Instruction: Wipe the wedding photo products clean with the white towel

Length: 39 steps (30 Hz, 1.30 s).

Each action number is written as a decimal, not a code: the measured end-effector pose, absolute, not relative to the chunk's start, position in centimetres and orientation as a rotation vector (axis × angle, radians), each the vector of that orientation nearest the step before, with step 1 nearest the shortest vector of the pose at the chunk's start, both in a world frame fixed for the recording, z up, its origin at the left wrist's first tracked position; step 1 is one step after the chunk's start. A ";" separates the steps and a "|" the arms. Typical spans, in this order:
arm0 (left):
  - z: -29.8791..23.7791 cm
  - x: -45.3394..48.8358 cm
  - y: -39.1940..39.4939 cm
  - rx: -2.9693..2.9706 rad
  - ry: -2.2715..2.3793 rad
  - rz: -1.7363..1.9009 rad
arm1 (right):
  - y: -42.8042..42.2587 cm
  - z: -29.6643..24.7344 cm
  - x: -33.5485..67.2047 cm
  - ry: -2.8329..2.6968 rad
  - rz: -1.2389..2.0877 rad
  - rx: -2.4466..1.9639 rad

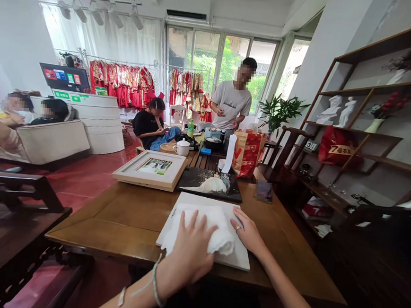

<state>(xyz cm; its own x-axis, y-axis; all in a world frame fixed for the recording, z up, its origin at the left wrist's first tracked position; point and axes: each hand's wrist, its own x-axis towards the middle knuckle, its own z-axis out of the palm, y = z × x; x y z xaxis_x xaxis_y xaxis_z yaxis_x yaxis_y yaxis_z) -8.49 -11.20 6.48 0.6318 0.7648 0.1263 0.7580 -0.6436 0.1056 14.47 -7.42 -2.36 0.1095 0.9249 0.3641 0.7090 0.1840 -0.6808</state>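
Note:
A flat white board or album (238,258) lies near the front edge of the wooden table, with small dark lettering along its left side. Spread over much of it is a white cloth (217,221), rumpled at its near right corner. My left hand (193,245) rests on the cloth, fingers apart and pointing away from me; its palm side is hidden. With fingers stretched out, my right hand (247,229) lies on the right edge of the board, beside the cloth. A ring is on one of its fingers.
Behind the board are a framed photo (150,168) and a dark photo panel (210,184). Farther back stand a white lidded cup (182,147) and a red paper bag (248,152). A person (233,101) stands at the far end; another sits left of the table (127,200).

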 end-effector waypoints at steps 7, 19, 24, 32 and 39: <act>4.1 -11.0 -5.7 2.788 1.645 0.329 | -7.4 -1.4 14.7 -1.637 0.353 -1.559; 7.4 -11.2 -14.7 2.564 1.464 -0.155 | -8.7 -0.8 13.7 -1.576 0.321 -1.568; 8.6 -11.8 -13.7 2.585 1.439 -0.053 | -9.8 -0.1 13.3 -1.641 0.368 -1.586; 7.3 -9.0 -6.2 2.779 1.544 0.239 | -10.1 0.5 14.3 -1.681 0.404 -1.603; 7.5 -10.0 -10.2 2.717 1.545 0.049 | -10.2 0.1 14.5 -1.663 0.394 -1.571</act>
<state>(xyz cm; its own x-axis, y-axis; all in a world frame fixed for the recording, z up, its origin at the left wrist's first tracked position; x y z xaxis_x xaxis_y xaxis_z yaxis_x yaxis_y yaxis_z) -10.02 -10.17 7.54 0.5109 0.8594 0.0196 0.8589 -0.5113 0.0293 14.54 -10.23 0.06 0.0882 0.9397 0.3306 0.6916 0.1811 -0.6992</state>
